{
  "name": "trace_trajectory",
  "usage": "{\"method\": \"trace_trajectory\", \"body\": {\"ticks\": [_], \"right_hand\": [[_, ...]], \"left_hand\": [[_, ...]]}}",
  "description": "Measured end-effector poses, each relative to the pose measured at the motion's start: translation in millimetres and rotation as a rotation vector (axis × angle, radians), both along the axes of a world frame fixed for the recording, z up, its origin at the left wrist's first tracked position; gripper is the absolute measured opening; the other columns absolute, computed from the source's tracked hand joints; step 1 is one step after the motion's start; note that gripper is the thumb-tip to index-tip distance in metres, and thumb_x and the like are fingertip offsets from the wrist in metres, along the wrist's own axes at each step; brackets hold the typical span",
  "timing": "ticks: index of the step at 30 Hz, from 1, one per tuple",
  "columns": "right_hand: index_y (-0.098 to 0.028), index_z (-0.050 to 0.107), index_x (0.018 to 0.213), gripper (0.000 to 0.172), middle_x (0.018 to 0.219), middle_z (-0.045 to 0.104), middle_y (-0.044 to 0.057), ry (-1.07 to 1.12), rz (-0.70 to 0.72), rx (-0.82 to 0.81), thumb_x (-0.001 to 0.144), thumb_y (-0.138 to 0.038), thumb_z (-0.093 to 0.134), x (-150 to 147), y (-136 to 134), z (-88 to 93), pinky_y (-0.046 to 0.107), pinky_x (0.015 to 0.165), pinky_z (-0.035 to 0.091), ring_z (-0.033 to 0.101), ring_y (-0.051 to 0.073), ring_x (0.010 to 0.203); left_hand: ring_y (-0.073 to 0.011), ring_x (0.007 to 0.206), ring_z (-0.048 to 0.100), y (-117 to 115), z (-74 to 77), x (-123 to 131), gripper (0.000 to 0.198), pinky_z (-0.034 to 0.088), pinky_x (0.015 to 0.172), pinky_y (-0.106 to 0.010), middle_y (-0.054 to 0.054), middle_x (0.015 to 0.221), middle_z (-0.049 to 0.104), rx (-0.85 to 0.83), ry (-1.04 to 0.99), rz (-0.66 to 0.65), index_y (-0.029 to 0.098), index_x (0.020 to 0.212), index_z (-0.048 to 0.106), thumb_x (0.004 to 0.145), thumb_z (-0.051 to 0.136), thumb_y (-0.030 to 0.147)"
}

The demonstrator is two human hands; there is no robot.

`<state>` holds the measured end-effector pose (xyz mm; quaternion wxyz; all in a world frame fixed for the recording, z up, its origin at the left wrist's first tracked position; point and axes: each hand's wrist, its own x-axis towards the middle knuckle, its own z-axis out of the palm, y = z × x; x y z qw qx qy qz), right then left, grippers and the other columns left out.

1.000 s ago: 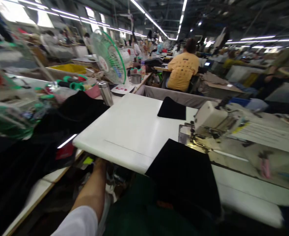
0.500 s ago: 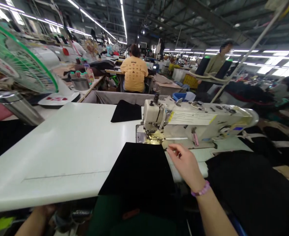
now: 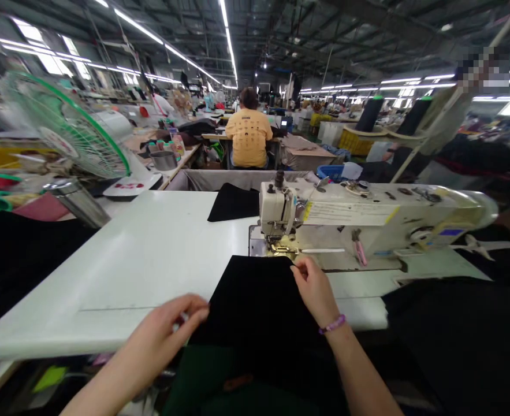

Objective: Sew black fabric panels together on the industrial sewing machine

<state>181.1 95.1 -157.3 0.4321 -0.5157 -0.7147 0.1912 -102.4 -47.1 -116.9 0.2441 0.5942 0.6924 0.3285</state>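
A black fabric piece (image 3: 259, 300) lies over the front edge of the white table (image 3: 163, 248), its far edge just before the needle area of the sewing machine (image 3: 278, 214). My right hand (image 3: 315, 286) pinches the fabric's far right corner. At the fabric's left edge is my left hand (image 3: 174, 320), thumb and fingertips brought together on the cloth, slightly blurred. A smaller black piece (image 3: 235, 202) lies flat behind, left of the machine head.
A green fan (image 3: 81, 133) and a steel flask (image 3: 79, 202) stand at the left. Pink-handled snips (image 3: 359, 248) rest on the machine bed. More black fabric (image 3: 449, 329) hangs at the right. A person in a yellow shirt (image 3: 249, 136) sits ahead.
My left hand has come up from below the table to the fabric's left edge. My right hand has closed on the fabric's corner. The view has shifted.
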Motion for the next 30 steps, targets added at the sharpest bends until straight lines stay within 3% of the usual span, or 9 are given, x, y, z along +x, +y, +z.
{"method": "trace_trajectory", "body": {"ticks": [2,3,5,8,11,15,18,22,30], "right_hand": [[-0.022,0.058,0.092,0.014,0.082,0.068,0.005,0.069,-0.006,0.001,0.093,-0.034,0.051,0,-5,-0.2,0.034,0.07,0.052,0.065,0.02,0.073],[-0.021,0.059,0.093,0.016,0.083,0.069,0.005,0.1,-0.011,0.005,0.094,-0.036,0.051,1,-8,0.0,0.033,0.07,0.053,0.066,0.02,0.074],[-0.021,0.06,0.092,0.018,0.082,0.07,0.005,0.147,-0.022,0.018,0.094,-0.038,0.053,1,-12,0.7,0.033,0.071,0.054,0.067,0.02,0.074],[-0.021,0.062,0.092,0.019,0.082,0.07,0.004,0.194,-0.037,0.042,0.092,-0.039,0.056,3,-16,1.5,0.032,0.072,0.055,0.067,0.019,0.073],[-0.022,0.064,0.095,0.02,0.088,0.073,0.005,0.234,-0.061,0.06,0.092,-0.04,0.058,6,-21,1.4,0.032,0.075,0.056,0.069,0.019,0.078],[-0.021,0.066,0.093,0.022,0.093,0.074,0.008,0.286,-0.095,0.062,0.09,-0.042,0.061,10,-27,4.5,0.033,0.076,0.057,0.07,0.02,0.081],[-0.02,0.065,0.088,0.025,0.083,0.073,0.006,0.427,-0.087,-0.044,0.086,-0.045,0.067,12,-31,12.5,0.031,0.069,0.058,0.07,0.02,0.075],[-0.02,0.068,0.084,0.034,0.077,0.072,0.005,0.559,-0.03,-0.232,0.071,-0.049,0.079,15,-34,25.8,0.03,0.068,0.058,0.068,0.019,0.072],[-0.019,0.076,0.086,0.05,0.091,0.076,0.007,0.632,-0.152,-0.398,0.056,-0.058,0.084,18,-34,41.4,0.033,0.084,0.057,0.07,0.024,0.089]], "left_hand": [[-0.0262,0.085,0.066,52,16.5,0,0.035,0.053,0.074,-0.036,-0.01,0.101,0.071,0.05,0.126,0.032,0.021,0.098,0.068,0.084,0.053,0.049],[-0.029,0.092,0.065,75,18.9,1,0.037,0.053,0.081,-0.04,-0.013,0.107,0.069,0.053,0.193,0.034,0.019,0.103,0.066,0.082,0.056,0.048],[-0.0323,0.099,0.062,110,15.1,5,0.031,0.05,0.089,-0.046,-0.016,0.105,0.066,0.04,0.263,0.006,0.017,0.097,0.065,0.078,0.061,0.041],[-0.0285,0.087,0.063,133,2.8,15,0.007,0.05,0.085,-0.042,-0.009,0.086,0.063,0.019,0.234,-0.083,0.021,0.075,0.061,0.072,0.063,0.026],[-0.0239,0.078,0.061,132,-3.2,22,0.005,0.049,0.08,-0.038,-0.004,0.076,0.06,0.038,0.148,-0.118,0.022,0.068,0.056,0.071,0.06,0.021],[-0.0175,0.065,0.057,111,0.6,30,0.013,0.049,0.066,-0.032,0.0,0.072,0.058,0.075,-0.018,-0.051,0.021,0.083,0.054,0.084,0.05,0.034],[-0.0101,0.046,0.047,92,11.4,33,0.025,0.044,0.05,-0.024,0.007,0.061,0.05,0.05,-0.355,0.05,0.021,0.088,0.053,0.084,0.058,0.045],[-0.009,0.058,0.055,76,28.7,35,0.033,0.056,0.067,-0.025,0.007,0.064,0.055,0.109,-0.807,0.144,0.019,0.08,0.059,0.066,0.081,0.038],[-0.0157,0.083,0.065,64,49.7,39,0.031,0.06,0.076,-0.026,-0.003,0.095,0.071,0.122,-0.868,0.147,0.019,0.093,0.075,0.076,0.077,0.045]]}}
